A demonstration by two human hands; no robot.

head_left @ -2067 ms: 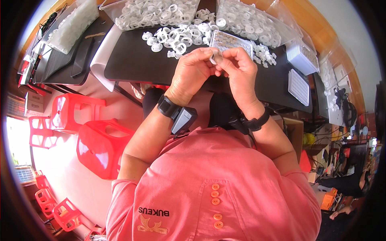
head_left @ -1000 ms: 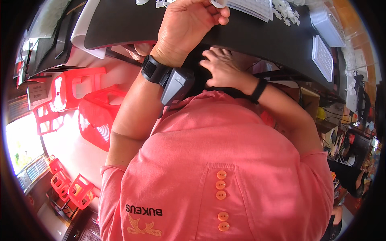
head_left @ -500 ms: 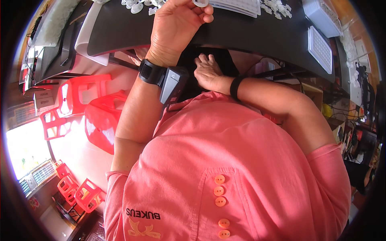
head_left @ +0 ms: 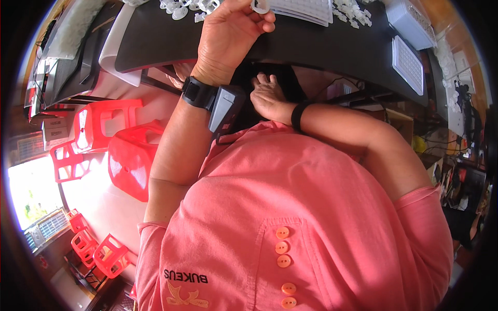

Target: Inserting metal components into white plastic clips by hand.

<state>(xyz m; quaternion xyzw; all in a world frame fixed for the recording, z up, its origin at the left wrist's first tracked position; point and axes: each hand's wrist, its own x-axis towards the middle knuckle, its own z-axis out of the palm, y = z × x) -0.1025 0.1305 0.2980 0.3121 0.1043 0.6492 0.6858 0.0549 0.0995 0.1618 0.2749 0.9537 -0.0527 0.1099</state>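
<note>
My left hand (head_left: 231,33) is raised over the dark table (head_left: 321,49), palm side showing, its fingers curled. Between its fingertips is a small white plastic part with a round, ring-like shape (head_left: 260,6), partly cut off by the top edge. Down on my dark-clothed lap, below the table's near edge, rests my right hand (head_left: 270,98). It lies flat with its fingers stretched out and holds nothing. White plastic pieces (head_left: 188,7) are heaped just left of my left hand, and a stack of white gridded trays (head_left: 306,11) lies to its right.
More small white pieces (head_left: 353,11) lie right of the trays. Farther right stand a stack of clear trays (head_left: 411,23) and a flat white tray (head_left: 408,65) near the table's edge. Red plastic stools (head_left: 132,160) are on the floor at left.
The whole view has shifted slightly, so the table items and the white part show a little lower. My left hand keeps its grip; my right hand stays on my lap.
</note>
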